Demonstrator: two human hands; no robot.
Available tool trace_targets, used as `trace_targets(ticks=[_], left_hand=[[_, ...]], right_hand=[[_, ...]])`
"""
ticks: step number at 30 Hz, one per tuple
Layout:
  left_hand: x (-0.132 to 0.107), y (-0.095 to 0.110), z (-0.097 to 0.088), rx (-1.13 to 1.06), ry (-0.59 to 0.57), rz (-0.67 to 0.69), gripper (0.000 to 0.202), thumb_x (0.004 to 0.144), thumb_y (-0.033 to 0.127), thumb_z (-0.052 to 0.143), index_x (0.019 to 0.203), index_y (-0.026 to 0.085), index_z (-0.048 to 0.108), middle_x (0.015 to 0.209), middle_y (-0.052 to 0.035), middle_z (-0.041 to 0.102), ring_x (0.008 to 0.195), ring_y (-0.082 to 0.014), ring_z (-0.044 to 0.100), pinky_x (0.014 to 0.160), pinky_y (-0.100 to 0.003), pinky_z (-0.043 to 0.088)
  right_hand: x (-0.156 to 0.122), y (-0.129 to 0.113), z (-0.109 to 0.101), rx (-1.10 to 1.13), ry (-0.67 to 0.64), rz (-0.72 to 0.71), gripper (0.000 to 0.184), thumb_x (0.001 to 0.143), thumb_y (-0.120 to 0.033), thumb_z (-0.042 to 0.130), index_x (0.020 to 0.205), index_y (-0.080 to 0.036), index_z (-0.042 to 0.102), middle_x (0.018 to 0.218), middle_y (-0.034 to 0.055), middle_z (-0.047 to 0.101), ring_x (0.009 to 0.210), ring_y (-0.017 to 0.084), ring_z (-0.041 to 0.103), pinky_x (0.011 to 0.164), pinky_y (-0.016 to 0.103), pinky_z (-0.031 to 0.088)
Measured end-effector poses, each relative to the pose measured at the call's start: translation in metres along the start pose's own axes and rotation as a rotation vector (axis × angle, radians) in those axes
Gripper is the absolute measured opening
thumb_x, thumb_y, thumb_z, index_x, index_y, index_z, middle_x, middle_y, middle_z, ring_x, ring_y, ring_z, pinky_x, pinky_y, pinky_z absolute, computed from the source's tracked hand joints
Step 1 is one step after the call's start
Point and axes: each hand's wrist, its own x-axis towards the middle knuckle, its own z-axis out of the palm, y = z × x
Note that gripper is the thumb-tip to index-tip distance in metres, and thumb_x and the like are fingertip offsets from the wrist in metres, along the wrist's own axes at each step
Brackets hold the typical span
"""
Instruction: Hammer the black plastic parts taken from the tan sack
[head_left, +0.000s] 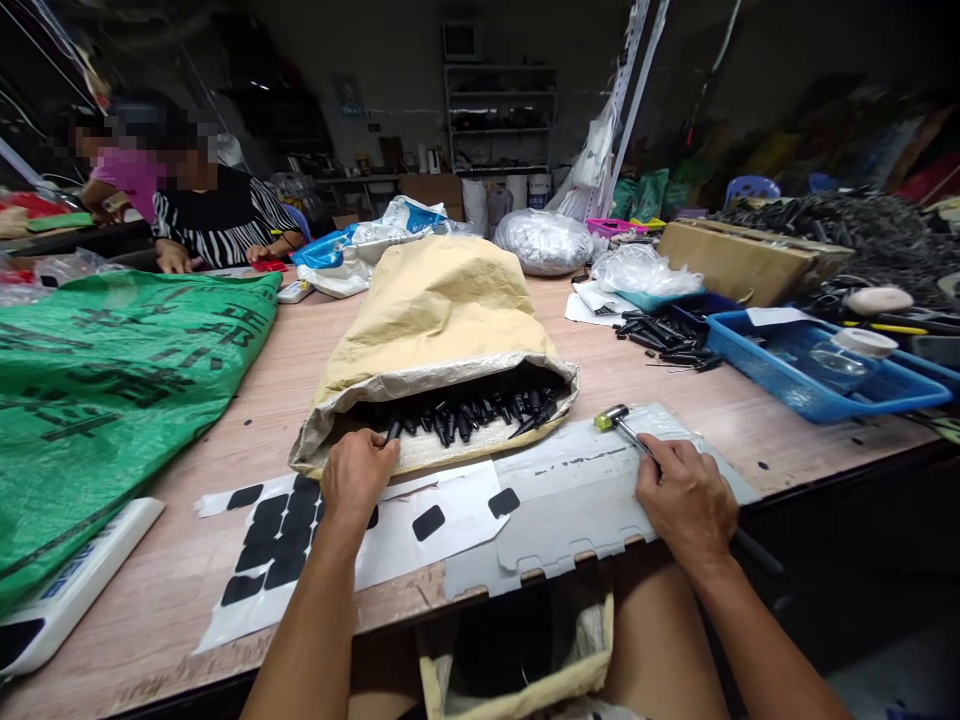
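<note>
My right hand (686, 495) is wrapped around the handle of a small hammer (611, 417) with a yellowish face, held above a grey flat board (577, 510). At the mouth of a tan woven sack (450, 300), my left hand (360, 470) is closed, its fingertips on a small black pointed part (393, 432). Many similar black parts (465, 420) lie inside the sack's opening. Beneath my left forearm is a white sheet with black rounded-square stickers (262, 535). A second sack (525, 690), open at the top, sits between my legs below the table edge.
A green woven sack (127, 390) covers the table's left side, beside a white plastic device (82, 590). On the right are loose black parts (667, 335), a blue tray (795, 375) and a cardboard box (739, 262). Another person (225, 220) sits across at the far left.
</note>
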Motion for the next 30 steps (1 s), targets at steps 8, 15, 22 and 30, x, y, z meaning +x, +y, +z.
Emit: trace_targets(ticks=[8, 15, 22, 30], left_hand=[[-0.071, 0.030, 0.012, -0.387, -0.130, 0.440, 0.014, 0.088, 0.036, 0.065, 0.097, 0.026, 0.069, 0.096, -0.0030, 0.071, 0.093, -0.0253, 0.060, 0.078, -0.035, 0.047], [-0.084, 0.049, 0.038, -0.474, -0.338, 0.608, 0.009, 0.086, 0.030, 0.068, 0.093, 0.024, 0.068, 0.087, -0.0022, 0.067, 0.089, -0.0230, 0.058, 0.078, -0.035, 0.045], [-0.084, 0.046, 0.041, -0.453, -0.296, 0.625, 0.012, 0.086, 0.031, 0.069, 0.095, 0.023, 0.070, 0.086, -0.0028, 0.066, 0.087, -0.0228, 0.056, 0.078, -0.035, 0.044], [-0.085, 0.046, 0.040, -0.503, -0.324, 0.608, 0.011, 0.082, 0.026, 0.069, 0.092, 0.022, 0.068, 0.087, -0.0020, 0.067, 0.088, -0.0228, 0.055, 0.078, -0.034, 0.043]], right_hand=[[0.001, -0.004, -0.004, 0.024, -0.034, 0.050, 0.030, 0.095, -0.023, 0.055, 0.119, -0.026, 0.072, 0.101, 0.0058, 0.067, 0.085, 0.020, 0.048, 0.072, 0.034, 0.027], [0.002, -0.005, -0.009, 0.026, -0.107, 0.086, 0.032, 0.098, -0.036, 0.056, 0.125, -0.025, 0.070, 0.104, 0.0080, 0.064, 0.089, 0.021, 0.049, 0.074, 0.034, 0.028], [0.008, -0.004, -0.013, 0.024, -0.207, 0.093, 0.031, 0.099, -0.028, 0.051, 0.120, -0.018, 0.072, 0.101, 0.0119, 0.066, 0.089, 0.023, 0.052, 0.074, 0.035, 0.032], [-0.015, -0.041, -0.052, 0.713, -0.140, -0.002, 0.031, 0.101, -0.034, 0.047, 0.116, -0.017, 0.068, 0.104, 0.0099, 0.067, 0.098, 0.022, 0.063, 0.089, 0.035, 0.050]])
